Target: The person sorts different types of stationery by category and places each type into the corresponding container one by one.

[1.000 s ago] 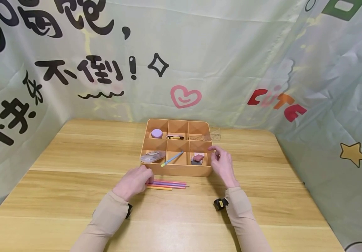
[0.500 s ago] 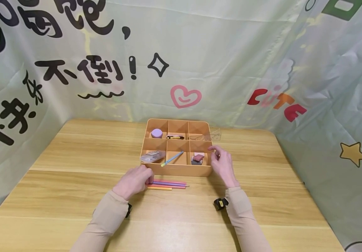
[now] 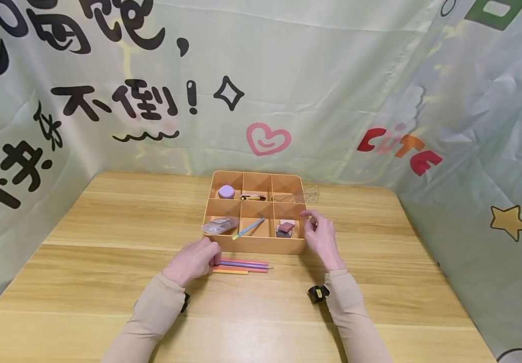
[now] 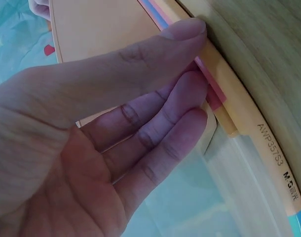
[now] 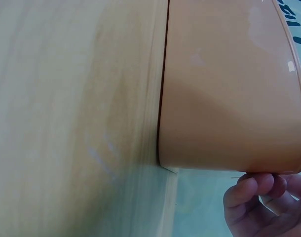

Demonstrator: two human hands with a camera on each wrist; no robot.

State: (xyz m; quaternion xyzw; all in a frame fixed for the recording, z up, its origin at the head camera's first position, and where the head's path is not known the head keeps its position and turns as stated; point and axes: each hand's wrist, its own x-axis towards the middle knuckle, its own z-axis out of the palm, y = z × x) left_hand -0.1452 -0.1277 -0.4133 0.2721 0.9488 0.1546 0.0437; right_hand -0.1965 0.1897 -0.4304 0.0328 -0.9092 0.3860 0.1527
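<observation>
In front of the peach-coloured compartment box (image 3: pixel 261 246), several coloured pencils (image 3: pixel 244 266) lie side by side on the table. My left hand (image 3: pixel 194 259) pinches their left ends; in the left wrist view the thumb (image 4: pixel 185 32) lies across them and the curled fingertips meet them from the other side. One peach pencil (image 4: pixel 271 148) there carries printed lettering. At the box's right side, my right hand (image 3: pixel 321 237) holds the rim, its fingers (image 5: pixel 242 192) bent against the outer wall. A blue pencil (image 3: pixel 249 229) slants in the front middle compartment.
Other compartments hold a clear plastic case (image 3: pixel 220 225), erasers (image 3: pixel 285 228), a purple round item (image 3: pixel 226 192) and a black-and-yellow pen (image 3: pixel 253 198). A transparent ruler (image 3: pixel 309 194) sticks out past the back right. Printed cloth (image 3: pixel 333 75) hangs behind the wooden table (image 3: pixel 261 322).
</observation>
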